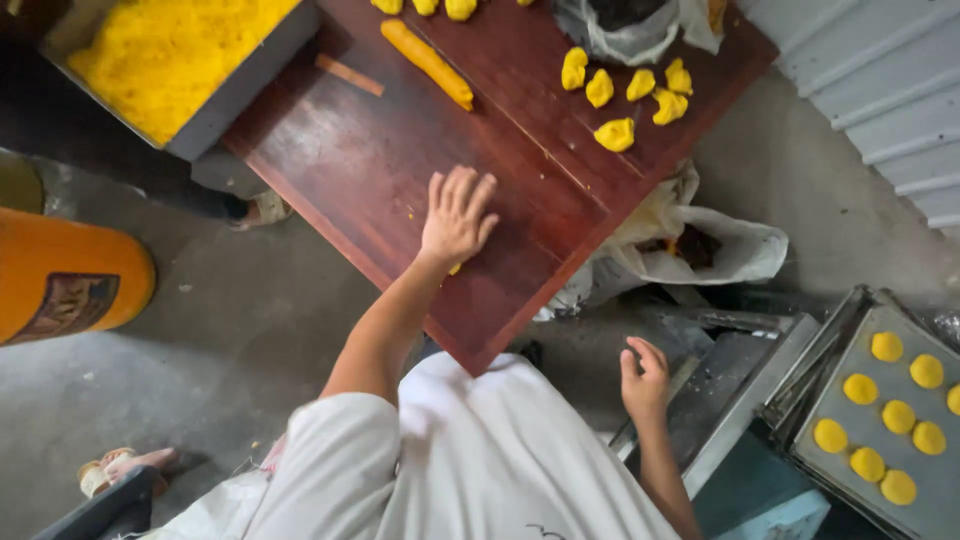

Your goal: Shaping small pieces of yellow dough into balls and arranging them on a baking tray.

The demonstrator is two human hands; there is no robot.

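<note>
My left hand (457, 216) lies flat, fingers spread, on the dark red wooden table (350, 170), pressing on a small piece of yellow dough (455, 268) that shows just under the palm's heel. My right hand (643, 380) hangs off the table's near corner with loosely curled fingers and holds nothing. A long roll of yellow dough (428, 62) lies further up the table. Several cut yellow dough lumps (615, 134) sit near the right edge.
A metal tray (850, 470) at lower right carries several round flattened yellow pieces (860, 389). A metal bin of yellow crumbly mix (165, 50) sits at top left, an orange drum (60, 275) at left. White plastic bags (700, 250) lie on the concrete floor. Another person's sandalled feet (268, 208) show.
</note>
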